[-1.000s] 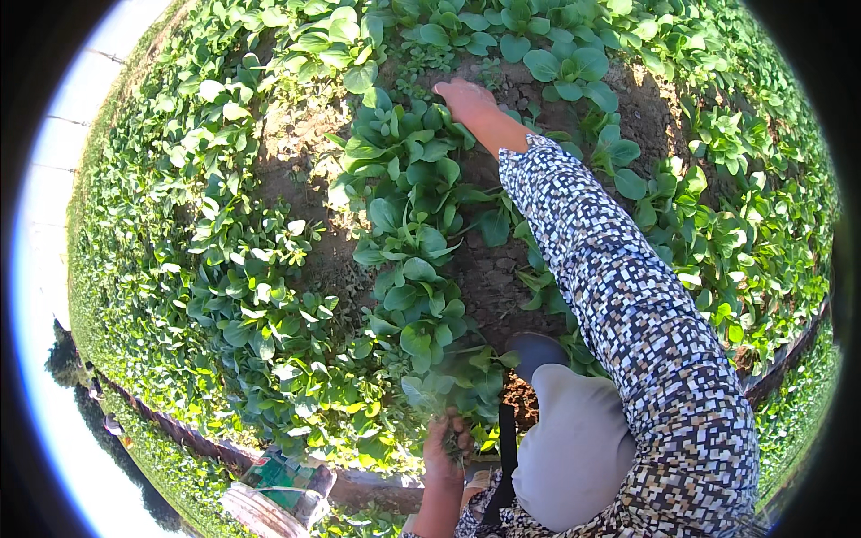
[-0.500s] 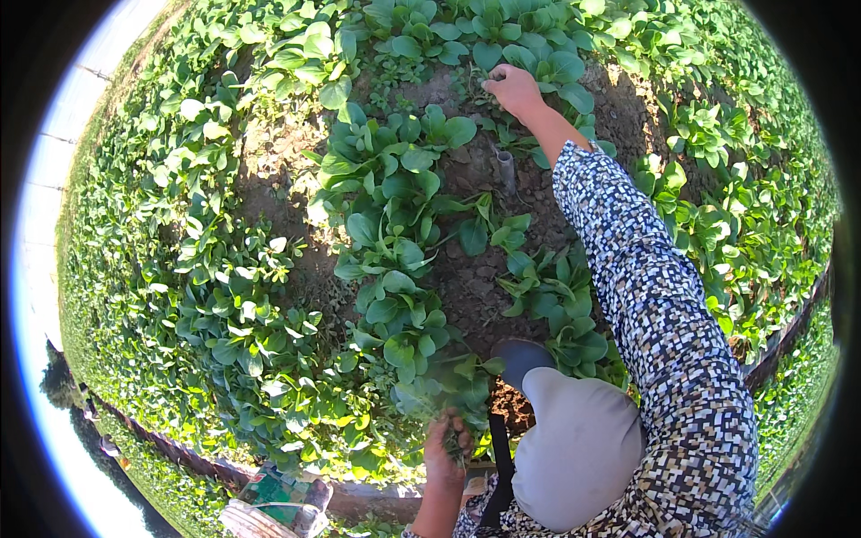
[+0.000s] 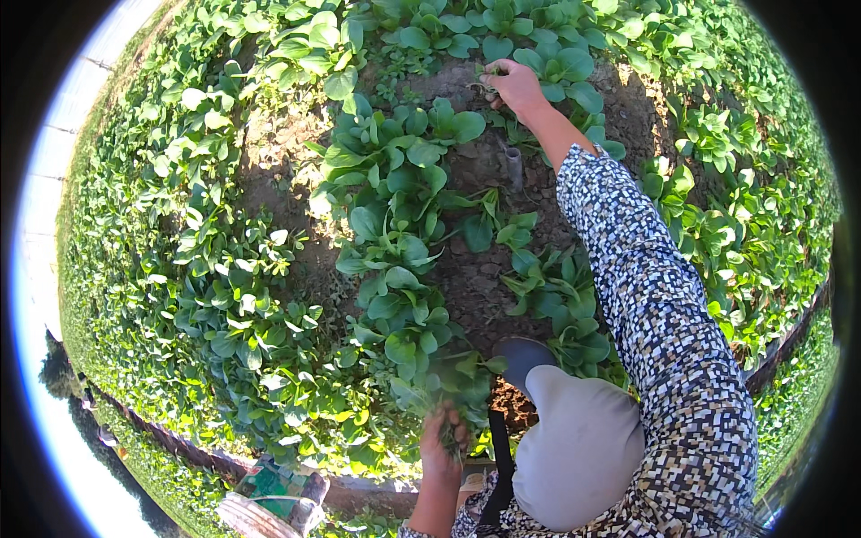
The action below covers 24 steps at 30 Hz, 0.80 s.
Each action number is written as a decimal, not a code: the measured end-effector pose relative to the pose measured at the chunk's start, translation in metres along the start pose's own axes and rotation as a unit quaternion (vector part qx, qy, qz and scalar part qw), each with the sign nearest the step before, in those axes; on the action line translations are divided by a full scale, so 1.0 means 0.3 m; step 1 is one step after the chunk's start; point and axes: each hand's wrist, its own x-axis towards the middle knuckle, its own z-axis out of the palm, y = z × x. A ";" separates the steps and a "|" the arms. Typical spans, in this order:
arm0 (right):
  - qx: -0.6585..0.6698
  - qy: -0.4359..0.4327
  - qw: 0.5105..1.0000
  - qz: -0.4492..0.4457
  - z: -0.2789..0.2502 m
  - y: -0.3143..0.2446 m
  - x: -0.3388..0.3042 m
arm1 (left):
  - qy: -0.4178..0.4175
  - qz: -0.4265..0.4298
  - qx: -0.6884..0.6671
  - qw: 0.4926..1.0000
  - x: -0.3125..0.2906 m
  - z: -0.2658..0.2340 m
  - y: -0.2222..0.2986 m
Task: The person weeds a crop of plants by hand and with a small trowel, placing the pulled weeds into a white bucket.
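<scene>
My right arm stretches far ahead, and my right hand (image 3: 518, 88) is closed in a pinch on a small weed (image 3: 491, 73) with thin leaves. Bare soil lies under the fingertips, with broad-leaved green vegetable plants (image 3: 560, 65) just beyond. Low in the picture, near my knee, my left hand (image 3: 441, 441) is wrapped round a bunch of weeds (image 3: 451, 437). Part of that bunch is covered by the fingers. Blurred leaves above the left hand merge with the row of leafy greens (image 3: 386, 233), so the bunch's upper end is hard to make out.
A short grey pipe (image 3: 512, 169) stands upright from the soil (image 3: 471, 278) between the rows. My grey-clad knee (image 3: 578, 448) and dark boot (image 3: 522, 359) are at the bed's near edge. A pale container with a green and red bag (image 3: 273, 493) sits lower left.
My right hand has shifted slightly, and the small weed now shows more clearly in its fingers, lifted off the soil. The left hand stays closed at about the same place.
</scene>
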 end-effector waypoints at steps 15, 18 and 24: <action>-0.027 0.014 0.998 -0.046 0.023 -0.209 -0.346 | -0.221 0.020 -0.013 0.975 0.180 0.483 0.097; -0.311 0.126 0.934 -0.117 -0.124 -0.091 -0.149 | -0.246 -0.004 -0.028 0.969 0.188 0.518 0.061; -0.399 0.023 0.917 0.013 0.025 -0.062 -0.114 | -0.217 -0.024 -0.009 0.976 0.206 0.452 0.043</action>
